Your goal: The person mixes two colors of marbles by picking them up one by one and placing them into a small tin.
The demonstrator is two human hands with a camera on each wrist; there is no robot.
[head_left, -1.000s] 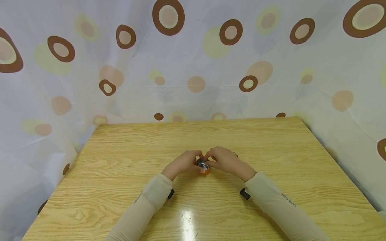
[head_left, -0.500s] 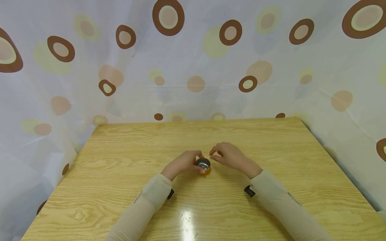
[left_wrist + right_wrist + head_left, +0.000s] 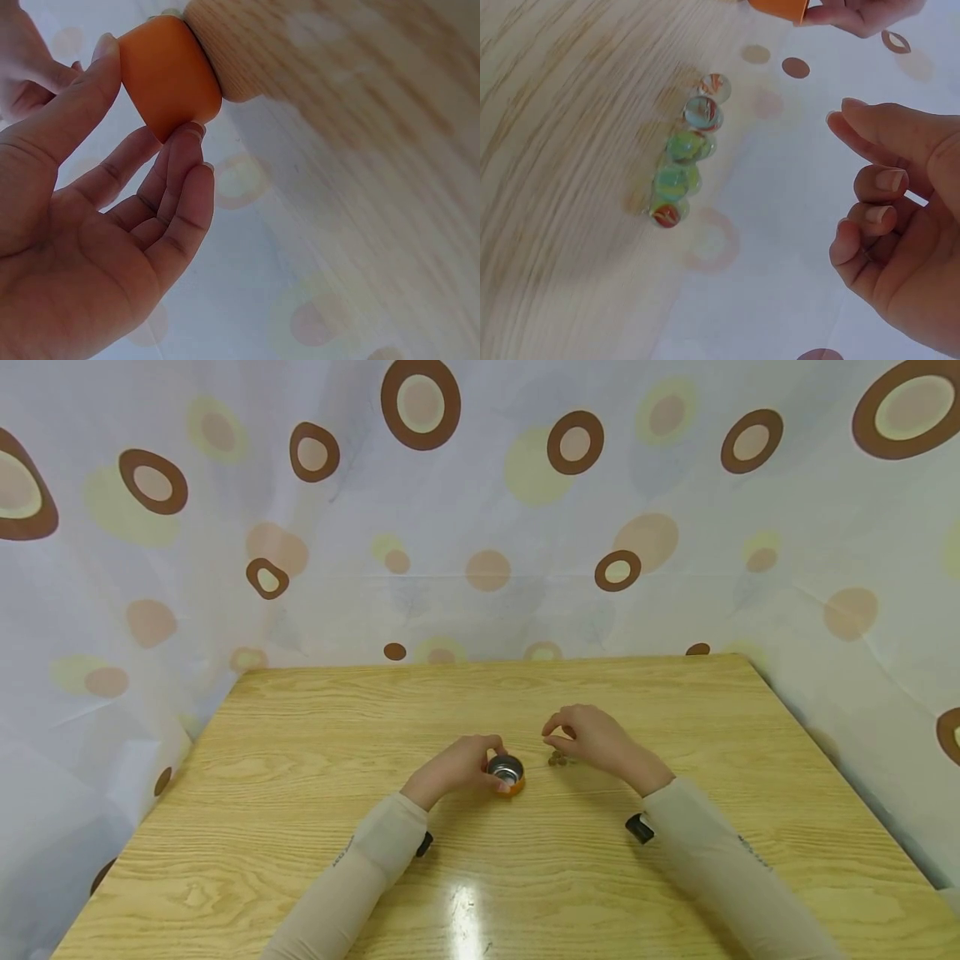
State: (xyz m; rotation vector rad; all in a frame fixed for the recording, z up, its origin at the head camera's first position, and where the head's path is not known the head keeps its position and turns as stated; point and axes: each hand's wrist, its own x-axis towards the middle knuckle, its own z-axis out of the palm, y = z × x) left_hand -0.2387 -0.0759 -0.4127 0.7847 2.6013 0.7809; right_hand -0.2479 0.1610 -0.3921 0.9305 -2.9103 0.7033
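Observation:
A small orange cup (image 3: 513, 789) with a shiny metal inside stands upright on the wooden table. My left hand (image 3: 452, 768) grips it by the side, thumb on one side and fingertips on the other, as the orange wall (image 3: 171, 75) in the left wrist view shows. To the right of the cup lies a group of several glass marbles (image 3: 690, 146), clear and greenish with coloured swirls. Over these marbles (image 3: 557, 759) hovers my right hand (image 3: 600, 742). Its fingers are loosely bent, thumb and index tips close together, with nothing visible between them in the right wrist view.
The wooden table (image 3: 337, 718) has a light grain and a bright reflection near its front. A white cloth (image 3: 465, 510) with brown and beige spots hangs behind it and at both sides.
My right hand has drawn away from the cup, moving right and slightly back, to above the marbles, which now show. The left hand and cup have stayed in place.

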